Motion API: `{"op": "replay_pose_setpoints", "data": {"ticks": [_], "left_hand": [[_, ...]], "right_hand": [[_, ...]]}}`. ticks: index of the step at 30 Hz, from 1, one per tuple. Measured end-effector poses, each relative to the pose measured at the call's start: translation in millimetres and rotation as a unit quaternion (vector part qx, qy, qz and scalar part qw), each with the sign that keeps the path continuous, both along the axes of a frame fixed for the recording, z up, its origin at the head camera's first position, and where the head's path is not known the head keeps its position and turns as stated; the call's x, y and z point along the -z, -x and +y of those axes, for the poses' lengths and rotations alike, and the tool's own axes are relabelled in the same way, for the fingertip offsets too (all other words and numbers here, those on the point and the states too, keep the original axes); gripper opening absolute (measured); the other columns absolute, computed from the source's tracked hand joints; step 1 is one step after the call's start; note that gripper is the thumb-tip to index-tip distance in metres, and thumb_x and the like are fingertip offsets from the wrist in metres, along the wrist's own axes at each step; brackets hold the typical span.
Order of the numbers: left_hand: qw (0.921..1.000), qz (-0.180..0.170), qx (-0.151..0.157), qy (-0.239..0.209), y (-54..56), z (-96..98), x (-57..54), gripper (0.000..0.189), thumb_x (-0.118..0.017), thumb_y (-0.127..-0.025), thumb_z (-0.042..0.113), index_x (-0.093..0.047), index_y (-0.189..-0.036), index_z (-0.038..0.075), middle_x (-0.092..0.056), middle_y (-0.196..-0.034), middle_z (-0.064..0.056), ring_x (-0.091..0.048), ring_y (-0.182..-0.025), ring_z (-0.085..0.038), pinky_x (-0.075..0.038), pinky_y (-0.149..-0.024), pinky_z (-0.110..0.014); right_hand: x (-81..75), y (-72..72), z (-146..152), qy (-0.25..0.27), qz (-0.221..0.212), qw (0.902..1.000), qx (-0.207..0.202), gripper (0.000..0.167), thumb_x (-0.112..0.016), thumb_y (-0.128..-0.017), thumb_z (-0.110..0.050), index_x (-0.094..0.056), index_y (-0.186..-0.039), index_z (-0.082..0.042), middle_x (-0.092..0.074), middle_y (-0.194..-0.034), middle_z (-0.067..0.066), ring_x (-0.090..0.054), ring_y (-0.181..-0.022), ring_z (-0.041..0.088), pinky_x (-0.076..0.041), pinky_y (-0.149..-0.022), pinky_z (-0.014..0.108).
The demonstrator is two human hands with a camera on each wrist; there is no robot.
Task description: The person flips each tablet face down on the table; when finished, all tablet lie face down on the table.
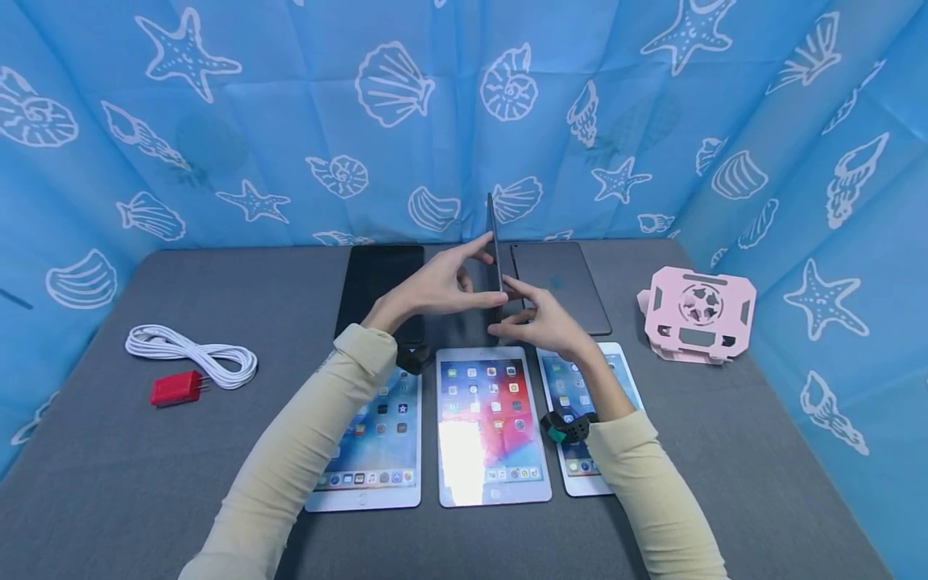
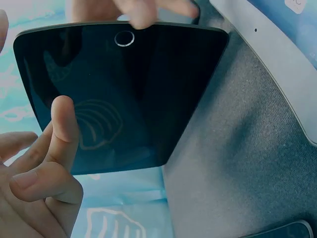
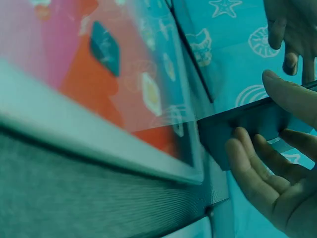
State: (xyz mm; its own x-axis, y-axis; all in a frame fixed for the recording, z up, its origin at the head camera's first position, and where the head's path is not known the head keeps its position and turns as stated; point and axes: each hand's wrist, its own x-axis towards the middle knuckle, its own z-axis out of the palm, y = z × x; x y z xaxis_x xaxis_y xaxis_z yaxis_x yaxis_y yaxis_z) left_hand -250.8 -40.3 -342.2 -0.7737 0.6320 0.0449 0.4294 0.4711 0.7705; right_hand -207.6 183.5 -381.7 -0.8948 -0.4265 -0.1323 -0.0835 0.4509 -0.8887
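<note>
A dark tablet (image 1: 496,250) stands on edge above the table, seen nearly edge-on in the head view. Its black screen (image 2: 143,109) with a ringed home button faces the left wrist camera. My right hand (image 1: 544,322) grips the near end; in the right wrist view the thumb lies on one face and the fingers (image 3: 242,148) on the other. On the screen side is my left hand (image 1: 442,282), fingers loosely bent and not wrapped round the tablet; whether the fingertips touch the glass is unclear.
Three white tablets with lit screens, one in the middle (image 1: 493,483), lie in front. Behind lie a black tablet (image 1: 380,274) and a grey tablet (image 1: 561,282). A white cable (image 1: 196,350) and red charger (image 1: 176,388) lie left, a pink stand (image 1: 699,314) right.
</note>
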Motion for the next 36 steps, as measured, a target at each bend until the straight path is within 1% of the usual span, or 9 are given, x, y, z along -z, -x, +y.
{"op": "replay_pose_setpoints", "data": {"ticks": [3, 6, 10, 13, 19, 22, 27, 31, 36], "left_hand": [[1.0, 0.0, -0.003, 0.003, -0.6, -2.6, -1.3, 0.1, -0.076, -0.092, 0.038, -0.013, -0.166, 0.014, -0.05, -0.153, -0.01, -0.062, -0.076, -0.017, -0.052, -0.071, -0.029], [1.0, 0.003, -0.003, 0.003, -0.5, -5.2, -1.5, 0.101, -0.077, -0.091, 0.038, -0.014, -0.165, 0.012, -0.05, -0.151, -0.01, -0.061, -0.074, -0.018, -0.051, -0.07, -0.029], [0.9999, 0.008, 0.0, 0.01, 0.0, -9.4, -0.8, 0.1, -0.077, -0.091, 0.039, -0.015, -0.165, 0.01, -0.05, -0.15, -0.01, -0.061, -0.074, -0.02, -0.051, -0.067, -0.028], [0.9997, 0.014, -0.002, 0.018, 0.5, -14.0, -0.3, 0.1, -0.077, -0.091, 0.038, -0.016, -0.165, 0.01, -0.05, -0.149, -0.01, -0.062, -0.074, -0.022, -0.051, -0.066, -0.028], [0.9995, 0.018, -0.01, 0.025, 1.4, -22.2, 1.3, 0.102, -0.08, -0.088, 0.038, -0.019, -0.164, 0.009, -0.052, -0.148, -0.01, -0.061, -0.072, -0.018, -0.051, -0.068, -0.028], [0.9995, 0.015, -0.014, 0.023, 1.6, -26.2, 1.5, 0.103, -0.082, -0.087, 0.036, -0.02, -0.164, 0.008, -0.053, -0.146, -0.01, -0.06, -0.071, -0.016, -0.05, -0.068, -0.029], [0.9996, 0.007, -0.013, 0.024, 2.6, -31.9, 1.7, 0.108, -0.083, -0.086, 0.035, -0.015, -0.165, 0.008, -0.053, -0.146, -0.013, -0.06, -0.071, -0.017, -0.05, -0.068, -0.03], [0.9993, -0.005, -0.015, 0.032, 3.1, -36.9, 3.4, 0.114, -0.085, -0.084, 0.035, -0.01, -0.165, 0.008, -0.052, -0.145, -0.013, -0.062, -0.073, -0.017, -0.051, -0.072, -0.031], [0.9985, -0.015, -0.021, 0.048, 4.9, -43.4, 7.9, 0.115, -0.085, -0.083, 0.035, -0.009, -0.165, 0.007, -0.05, -0.145, -0.013, -0.063, -0.074, -0.017, -0.051, -0.075, -0.033]], "right_hand": [[4.3, 1.2, 0, -0.034, 0.008, 0.9993, -0.011, 0.085, -0.072, -0.096, -0.016, -0.021, -0.163, -0.006, -0.041, -0.156, 0.025, -0.065, -0.121, 0.043, -0.055, -0.099, 0.052], [6.6, 1.7, -1, -0.085, 0.018, 0.9961, -0.012, 0.079, -0.073, -0.096, -0.023, -0.03, -0.16, -0.004, -0.05, -0.149, 0.026, -0.065, -0.12, 0.043, -0.056, -0.098, 0.051], [7.7, 2.1, -1, -0.129, 0.01, 0.9915, -0.011, 0.075, -0.072, -0.096, -0.03, -0.037, -0.158, -0.006, -0.053, -0.147, 0.026, -0.067, -0.117, 0.04, -0.057, -0.096, 0.05], [9.0, 3.7, -2, -0.134, 0.001, 0.9909, -0.018, 0.075, -0.072, -0.097, -0.031, -0.037, -0.159, -0.007, -0.052, -0.148, 0.027, -0.068, -0.112, 0.037, -0.058, -0.094, 0.047], [12.3, 7.3, -2, -0.142, -0.004, 0.9895, -0.028, 0.078, -0.072, -0.097, -0.032, -0.034, -0.159, -0.006, -0.051, -0.147, 0.028, -0.068, -0.096, 0.026, -0.057, -0.084, 0.036], [13.6, 8.3, -1, -0.145, -0.003, 0.9889, -0.031, 0.078, -0.072, -0.096, -0.031, -0.034, -0.159, -0.006, -0.051, -0.146, 0.027, -0.067, -0.093, 0.023, -0.056, -0.082, 0.032], [14.1, 8.5, 0, -0.142, 0.002, 0.989, -0.041, 0.077, -0.072, -0.096, -0.028, -0.035, -0.159, -0.005, -0.05, -0.146, 0.028, -0.068, -0.093, 0.024, -0.056, -0.083, 0.034], [14.5, 8.6, -1, -0.145, 0.001, 0.9887, -0.037, 0.078, -0.073, -0.096, -0.03, -0.035, -0.159, -0.005, -0.05, -0.146, 0.027, -0.067, -0.094, 0.025, -0.056, -0.085, 0.036], [14.1, 8.7, -1, -0.148, -0.004, 0.9886, -0.027, 0.078, -0.073, -0.096, -0.031, -0.035, -0.159, -0.006, -0.051, -0.145, 0.026, -0.069, -0.1, 0.028, -0.057, -0.087, 0.037]]}}
